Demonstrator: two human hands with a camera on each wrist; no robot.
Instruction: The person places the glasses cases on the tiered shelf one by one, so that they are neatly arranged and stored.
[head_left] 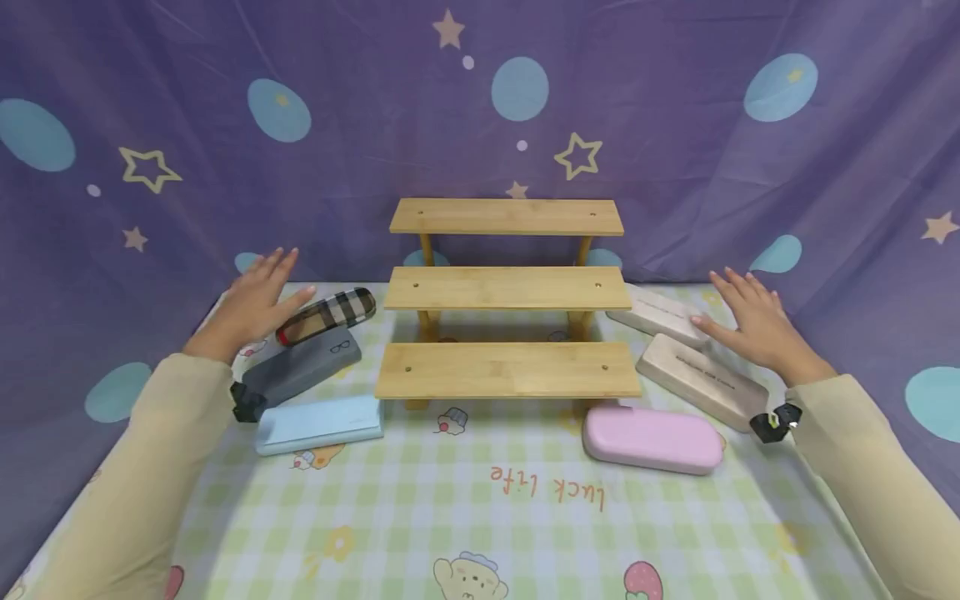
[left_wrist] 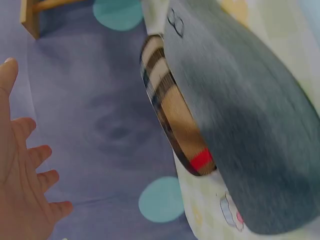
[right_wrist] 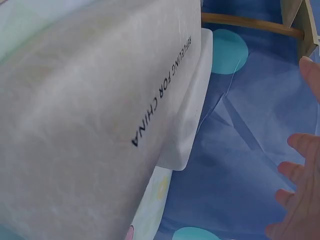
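Observation:
My left hand (head_left: 255, 302), fingers spread, hovers at the left beside a plaid glasses case (head_left: 327, 316). Below it lie a dark grey glasses case (head_left: 303, 365) with a small glasses print and a light blue case (head_left: 321, 425). On the other side my right hand (head_left: 757, 325) is spread too, holding nothing. Nearest to it are a whitish case (head_left: 657, 315), partly behind the shelf, and a beige case (head_left: 703, 380) with dark lettering, which looms large in the right wrist view. A pink glasses case (head_left: 652, 439) lies closer to the front.
Between the hands stands a three-step wooden shelf (head_left: 508, 371), its boards bare. A green-checked cloth (head_left: 405, 517) with printed figures covers the table. Purple fabric (head_left: 360, 108) with stars and ovals hangs behind and at both sides.

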